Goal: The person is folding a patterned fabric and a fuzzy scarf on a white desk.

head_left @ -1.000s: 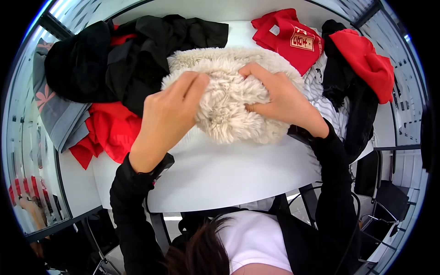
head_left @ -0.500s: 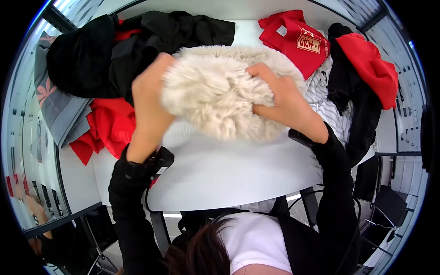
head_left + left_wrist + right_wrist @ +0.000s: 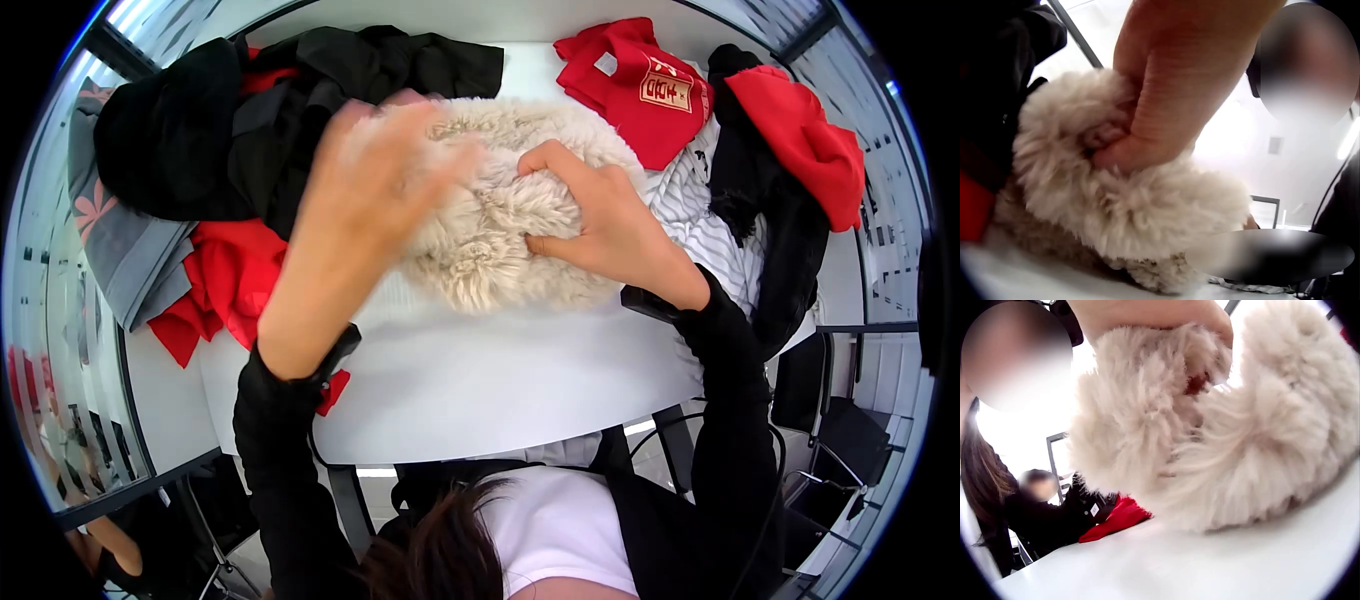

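Observation:
A thick cream faux-fur piece [image 3: 510, 220] lies bunched and folded on the white table [image 3: 480, 390]; its exact kind does not show. My left hand [image 3: 375, 190], blurred in the head view, reaches over its left part. In the left wrist view the thumb of that hand [image 3: 1166, 106] is bent down into the fur [image 3: 1141, 219], pinching a fold. From the right side my right hand [image 3: 610, 215] grips the fur, thumb and forefinger sunk into the pile. The right wrist view has the fur [image 3: 1260, 450] curving in a loop beneath that hand [image 3: 1166, 312].
Black garments [image 3: 180, 140], a grey cloth with a pink flower [image 3: 130, 240] and a red cloth [image 3: 235, 275] are heaped at left. To the right lie a red printed cloth [image 3: 640, 95], a striped cloth [image 3: 710, 235], a black garment [image 3: 785, 270] and another red cloth [image 3: 800, 140].
My left hand went out to the fur's left edge, then came back right, over its top. My right hand kept its grip with little movement.

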Demonstrator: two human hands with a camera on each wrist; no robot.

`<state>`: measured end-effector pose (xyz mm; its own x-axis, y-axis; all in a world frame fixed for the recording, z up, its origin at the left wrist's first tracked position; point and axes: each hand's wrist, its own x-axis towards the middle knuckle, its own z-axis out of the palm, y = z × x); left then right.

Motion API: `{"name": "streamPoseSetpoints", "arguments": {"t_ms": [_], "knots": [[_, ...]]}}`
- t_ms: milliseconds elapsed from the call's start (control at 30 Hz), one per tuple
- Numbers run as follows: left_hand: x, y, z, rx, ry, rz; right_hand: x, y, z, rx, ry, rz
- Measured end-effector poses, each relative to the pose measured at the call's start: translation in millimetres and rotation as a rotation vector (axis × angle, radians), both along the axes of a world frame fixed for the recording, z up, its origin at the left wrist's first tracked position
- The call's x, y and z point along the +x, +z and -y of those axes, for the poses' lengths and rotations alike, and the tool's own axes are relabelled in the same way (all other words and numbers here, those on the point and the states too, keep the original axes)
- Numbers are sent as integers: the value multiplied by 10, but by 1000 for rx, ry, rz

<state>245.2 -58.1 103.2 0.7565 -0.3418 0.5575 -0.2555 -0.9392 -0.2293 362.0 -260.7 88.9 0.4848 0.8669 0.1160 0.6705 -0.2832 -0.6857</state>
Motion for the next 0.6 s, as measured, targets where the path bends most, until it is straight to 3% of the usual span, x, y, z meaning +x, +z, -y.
{"name": "streamPoseSetpoints", "arguments": {"t_ms": [67, 200, 233, 333, 400, 500, 533, 600], "knots": [[-12, -124, 193, -8, -107, -163, -5, 1, -2, 25, 5, -45], [-66, -176, 198, -82, 79, -244, -30, 44, 33, 31, -1, -5], [-16, -196, 91, -13, -8, -3, -3, 58, 46, 33, -8, 10], [-64, -77, -204, -339, -43, 109, 161, 113, 0, 179, 58, 30], [-196, -183, -292, -794, -122, 65, 238, -14, 46, 334, 85, 149], [-137, -102, -709, -1339, -244, 121, 230, 192, 106, 295, 156, 94], [-201, -120, -746, -1540, -260, 103, 157, 178, 85, 76, 33, -145], [-341, -44, -544, -2010, -217, 194, 109, 169, 76, 114, 24, -150]]}}
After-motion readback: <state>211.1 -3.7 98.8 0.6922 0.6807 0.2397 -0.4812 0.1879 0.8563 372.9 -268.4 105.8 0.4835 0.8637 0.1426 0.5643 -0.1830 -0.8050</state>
